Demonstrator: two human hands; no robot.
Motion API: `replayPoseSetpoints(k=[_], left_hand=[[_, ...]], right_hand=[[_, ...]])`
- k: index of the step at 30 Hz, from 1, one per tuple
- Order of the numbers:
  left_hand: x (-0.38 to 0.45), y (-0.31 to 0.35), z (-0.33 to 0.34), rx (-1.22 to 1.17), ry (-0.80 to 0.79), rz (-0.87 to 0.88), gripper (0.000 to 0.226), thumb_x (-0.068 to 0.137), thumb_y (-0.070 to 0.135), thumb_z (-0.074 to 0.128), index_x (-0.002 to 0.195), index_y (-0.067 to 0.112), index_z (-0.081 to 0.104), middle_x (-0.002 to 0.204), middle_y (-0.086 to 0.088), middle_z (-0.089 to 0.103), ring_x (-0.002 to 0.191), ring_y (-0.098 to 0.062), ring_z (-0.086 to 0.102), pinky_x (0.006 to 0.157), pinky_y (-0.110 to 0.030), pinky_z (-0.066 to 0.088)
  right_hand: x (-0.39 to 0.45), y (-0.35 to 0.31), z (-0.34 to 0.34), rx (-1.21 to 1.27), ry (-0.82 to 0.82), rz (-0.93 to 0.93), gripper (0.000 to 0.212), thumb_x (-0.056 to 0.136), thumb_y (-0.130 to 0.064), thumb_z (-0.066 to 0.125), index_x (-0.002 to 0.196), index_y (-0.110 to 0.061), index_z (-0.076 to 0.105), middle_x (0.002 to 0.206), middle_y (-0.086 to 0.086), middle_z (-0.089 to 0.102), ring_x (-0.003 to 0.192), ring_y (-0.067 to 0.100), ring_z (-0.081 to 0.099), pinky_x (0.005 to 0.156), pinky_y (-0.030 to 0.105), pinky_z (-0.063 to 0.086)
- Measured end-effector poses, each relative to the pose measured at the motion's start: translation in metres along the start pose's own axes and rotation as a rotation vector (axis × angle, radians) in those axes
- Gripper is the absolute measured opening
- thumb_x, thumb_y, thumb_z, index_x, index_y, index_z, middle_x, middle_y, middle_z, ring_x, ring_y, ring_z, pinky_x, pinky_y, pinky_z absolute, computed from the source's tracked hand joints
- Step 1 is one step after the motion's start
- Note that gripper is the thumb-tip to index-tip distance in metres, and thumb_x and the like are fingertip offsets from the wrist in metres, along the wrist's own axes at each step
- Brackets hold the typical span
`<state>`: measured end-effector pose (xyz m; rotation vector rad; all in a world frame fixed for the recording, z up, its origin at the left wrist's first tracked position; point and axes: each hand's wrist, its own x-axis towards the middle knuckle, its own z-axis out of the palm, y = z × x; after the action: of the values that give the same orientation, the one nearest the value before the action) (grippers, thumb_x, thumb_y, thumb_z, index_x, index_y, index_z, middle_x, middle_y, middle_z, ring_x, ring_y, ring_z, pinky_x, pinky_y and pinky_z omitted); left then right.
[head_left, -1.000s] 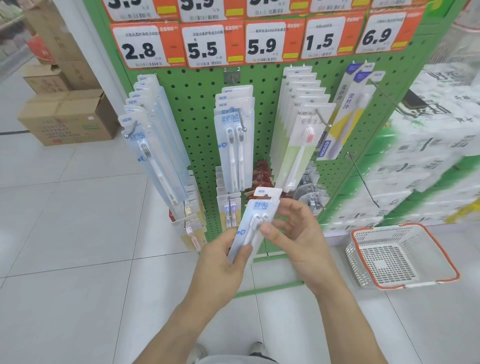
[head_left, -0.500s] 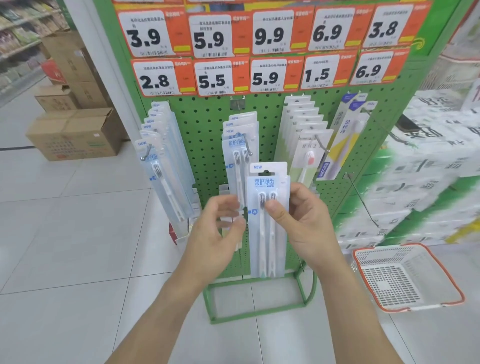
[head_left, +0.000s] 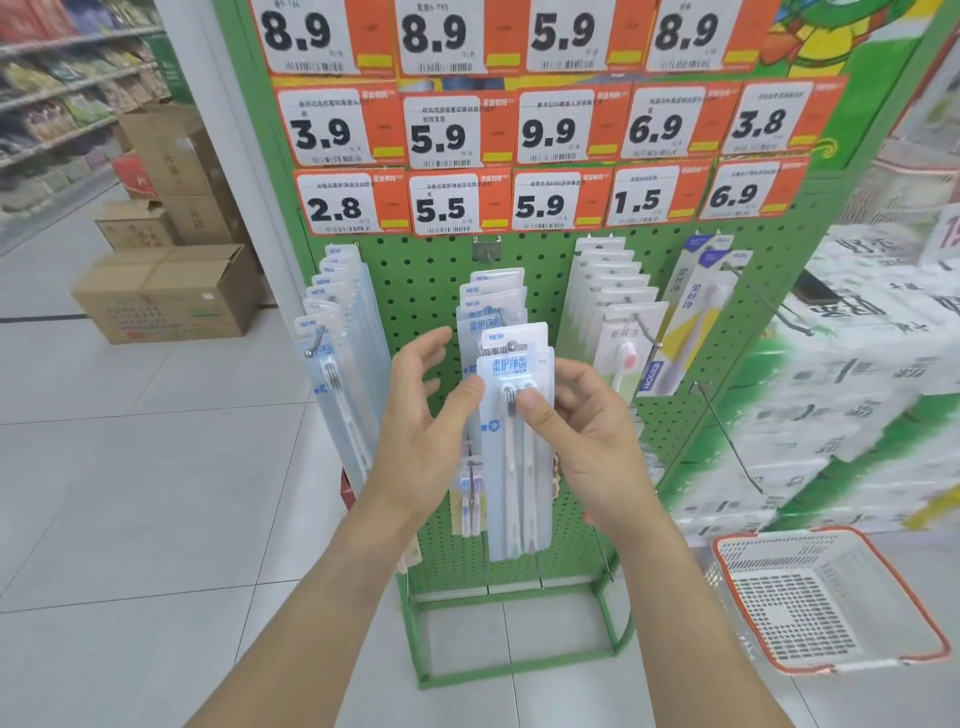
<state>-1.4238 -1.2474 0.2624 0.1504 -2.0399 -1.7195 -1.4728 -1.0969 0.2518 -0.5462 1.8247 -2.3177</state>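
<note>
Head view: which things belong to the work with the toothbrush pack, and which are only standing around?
In use: toothbrush pack, pinched by right hand, touched by left hand; hook; green pegboard.
Lying about: shopping basket; cardboard boxes; price tags.

Toothbrush pack (head_left: 514, 457) sits in front of the middle row of hung packs (head_left: 493, 291) on the pegboard rack (head_left: 426, 291), top at the hook tip. Left hand (head_left: 421, 431) at its left edge, right hand (head_left: 592, 436) at its right edge, thumb on the front. Price tags (head_left: 540, 202) in rows above the hooks. Basket (head_left: 784, 535) on the floor right of the rack base. Cardboard boxes (head_left: 161, 296) on the floor behind-left. Stacked bundles (head_left: 857, 389) right of the rack.
</note>
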Motion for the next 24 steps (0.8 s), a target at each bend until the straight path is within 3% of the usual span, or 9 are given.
replayPoseSetpoints(k=[5,9,12,15,17,19,21,24], left_hand=[[0.014,-0.005,0.001,-0.036,-0.051,-0.039,0.073,0.085,0.041,0.06,0.152,0.022,0.034,0.154,0.01,0.041,0.143,0.0,0.035,0.122,-0.041,0.03],[0.022,-0.01,0.008,-0.041,-0.105,-0.019,0.081,0.086,0.049,0.063,0.155,0.025,0.028,0.155,0.012,0.041,0.146,-0.004,0.033,0.121,-0.049,0.03],[0.027,-0.011,0.014,-0.021,-0.113,0.016,0.069,0.095,0.047,0.056,0.155,0.026,0.029,0.152,0.016,0.045,0.144,-0.002,0.036,0.12,-0.047,0.032],[0.031,-0.013,0.02,0.02,-0.108,0.018,0.07,0.098,0.048,0.052,0.158,0.028,0.021,0.155,0.02,0.039,0.145,0.002,0.033,0.122,-0.044,0.028],[0.035,-0.014,0.021,0.049,-0.125,0.009,0.069,0.103,0.046,0.046,0.161,0.025,0.013,0.16,0.018,0.033,0.146,0.006,0.029,0.124,-0.041,0.025],[0.038,-0.016,0.022,0.055,-0.132,0.003,0.064,0.108,0.035,0.04,0.162,0.021,0.008,0.162,0.016,0.031,0.144,0.011,0.028,0.125,-0.035,0.024],[0.039,-0.018,0.023,0.057,-0.125,0.001,0.061,0.11,0.026,0.036,0.162,0.019,0.006,0.161,0.017,0.03,0.142,0.015,0.028,0.124,-0.027,0.023],[0.039,-0.019,0.025,0.096,-0.123,-0.016,0.062,0.11,0.023,0.035,0.162,0.02,0.002,0.151,0.039,0.022,0.128,0.034,0.022,0.113,-0.004,0.021]], right_hand=[[0.014,0.003,0.007,-0.041,0.069,0.002,0.048,0.086,-0.02,0.074,0.125,-0.004,0.052,0.108,0.009,0.077,0.103,0.025,0.073,0.093,0.039,0.058],[0.026,0.007,0.013,-0.154,0.118,0.027,0.051,0.081,-0.038,0.078,0.12,-0.016,0.052,0.103,0.003,0.077,0.095,0.016,0.073,0.084,0.031,0.057],[0.035,0.011,0.017,-0.443,0.21,-0.027,0.058,0.084,-0.05,0.075,0.124,-0.02,0.046,0.113,-0.002,0.063,0.101,0.014,0.064,0.081,0.025,0.052],[0.041,0.014,0.016,-0.607,0.226,-0.1,0.071,0.091,-0.051,0.066,0.146,-0.021,0.033,0.137,0.001,0.042,0.12,0.018,0.053,0.095,0.028,0.047],[0.044,0.015,0.016,-0.683,0.157,-0.131,0.072,0.098,-0.046,0.058,0.156,-0.023,0.022,0.152,0.002,0.03,0.136,0.013,0.04,0.104,0.026,0.037],[0.048,0.016,0.018,-0.728,0.083,-0.164,0.068,0.103,-0.043,0.052,0.159,-0.024,0.019,0.156,0.001,0.031,0.14,0.005,0.031,0.107,0.022,0.031],[0.053,0.024,0.018,-0.724,0.049,-0.173,0.067,0.103,-0.048,0.049,0.159,-0.025,0.019,0.156,0.0,0.037,0.142,0.005,0.032,0.112,0.029,0.036],[0.056,0.032,0.017,-0.716,0.057,-0.14,0.072,0.1,-0.061,0.045,0.158,-0.026,0.021,0.157,-0.004,0.039,0.144,0.009,0.036,0.114,0.044,0.041]])
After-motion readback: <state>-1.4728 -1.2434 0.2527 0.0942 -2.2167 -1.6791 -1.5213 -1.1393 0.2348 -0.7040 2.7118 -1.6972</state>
